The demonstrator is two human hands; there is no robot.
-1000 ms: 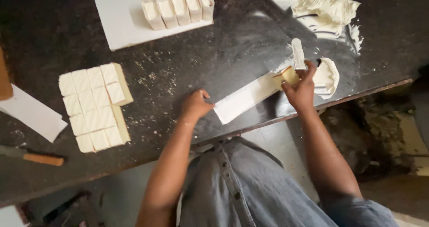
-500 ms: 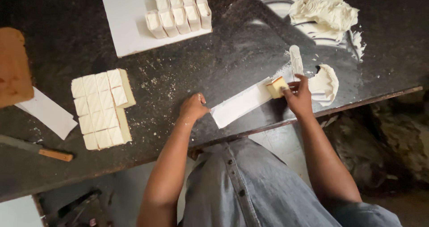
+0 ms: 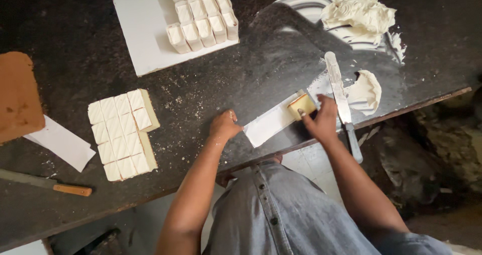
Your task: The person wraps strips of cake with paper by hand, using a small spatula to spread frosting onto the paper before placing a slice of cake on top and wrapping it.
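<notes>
A batch of coated pieces [image 3: 203, 16] stands on the white board [image 3: 140, 29] at upper centre; the cut slab [image 3: 123, 134] at left waits uncoated. My left hand [image 3: 225, 127], fingers curled, pins the white strip [image 3: 268, 124] at centre. My right hand [image 3: 319, 119] grips a small cake block [image 3: 302, 104] on the strip's far end, seemingly pinched. The spatula [image 3: 341, 102] lies just beside it, cream [image 3: 366, 91] to its right.

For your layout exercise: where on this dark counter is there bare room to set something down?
Bare counter lies between the white board, the iced squares and the left hand. Crowded around the right hand: cake piece, spatula, cream.
</notes>
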